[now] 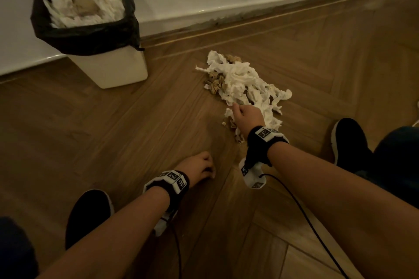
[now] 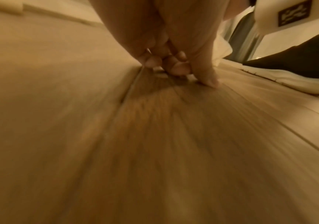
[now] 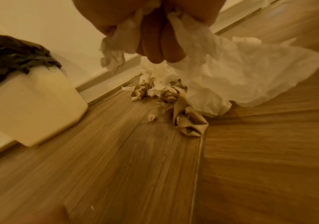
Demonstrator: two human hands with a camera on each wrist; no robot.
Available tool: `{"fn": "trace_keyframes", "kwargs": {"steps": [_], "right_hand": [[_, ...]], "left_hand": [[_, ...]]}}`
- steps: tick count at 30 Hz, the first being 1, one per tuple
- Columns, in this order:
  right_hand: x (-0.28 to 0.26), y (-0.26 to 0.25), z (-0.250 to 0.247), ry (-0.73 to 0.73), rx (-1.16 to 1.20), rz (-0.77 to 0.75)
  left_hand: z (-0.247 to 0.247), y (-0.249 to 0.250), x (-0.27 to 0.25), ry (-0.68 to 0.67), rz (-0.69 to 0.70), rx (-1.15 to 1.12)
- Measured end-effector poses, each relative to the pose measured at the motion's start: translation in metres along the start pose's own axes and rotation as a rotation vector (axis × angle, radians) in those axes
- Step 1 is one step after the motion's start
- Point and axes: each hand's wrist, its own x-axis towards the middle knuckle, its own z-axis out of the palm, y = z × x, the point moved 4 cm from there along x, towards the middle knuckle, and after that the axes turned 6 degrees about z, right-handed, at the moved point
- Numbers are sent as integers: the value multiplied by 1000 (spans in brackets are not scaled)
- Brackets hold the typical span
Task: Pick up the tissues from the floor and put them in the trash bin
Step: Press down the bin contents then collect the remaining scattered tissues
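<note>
A heap of crumpled white and brown tissues [image 1: 240, 81] lies on the wooden floor right of centre. At its near end my right hand [image 1: 246, 116] grips a bunch of white tissues [image 3: 231, 68], which hang out on both sides of the curled fingers [image 3: 160, 50]. More brown and white wads [image 3: 174, 97] lie on the floor just beyond. The cream trash bin [image 1: 118, 68] with a black liner [image 1: 86, 36] stands against the wall at far left, heaped with white tissues. My left hand [image 1: 201, 165] sits low near the floor with curled fingers [image 2: 174, 66], tips at the boards, nothing visibly held.
The white wall and skirting [image 1: 204, 13] run behind the bin and heap. My black shoes [image 1: 88, 213] [image 1: 349, 140] stand on either side of my arms. Thin black cables [image 1: 306, 217] trail from the wrist cameras. Bare floorboards [image 1: 158, 120] stretch between the heap and the bin.
</note>
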Motion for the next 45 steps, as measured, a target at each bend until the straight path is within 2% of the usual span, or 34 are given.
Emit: {"fn": "trace_keyframes", "kwargs": {"steps": [3,7,12,20,25,28,33,36,39,41,43,45], "right_hand": [[5,-1,-4,13,9,-10],[12,-13,-10,31,9,-22],[23,-52,-18,56,82,-56],[49,-176,-42,115,256,-224],[59,-265,-39,56,421,-317],[64,-320,-33,24,533,-331],[67,-403,-23,-66,585,-380],[80,-429,-12,-110,621,-330],[97,-436,6,-207,679,-206],[103,-436,24,-297,714,-188],[102,-431,37,-275,678,-214],[103,-423,47,-207,461,-229]], "left_hand": [[-15,-8,0,59,-94,-169],[-46,-24,-7,298,-245,-390],[-108,-36,-26,650,-194,-524],[-235,-42,-76,1037,-117,-346],[-301,-40,-115,1289,-65,-274],[-338,-44,-137,1401,-115,-161],[-386,-68,-157,1451,-273,-65],[-399,-85,-162,1442,-374,-15],[-401,-100,-161,1369,-465,46],[-397,-109,-158,1306,-496,97],[-391,-114,-154,1246,-511,131],[-385,-117,-151,1189,-530,173]]}}
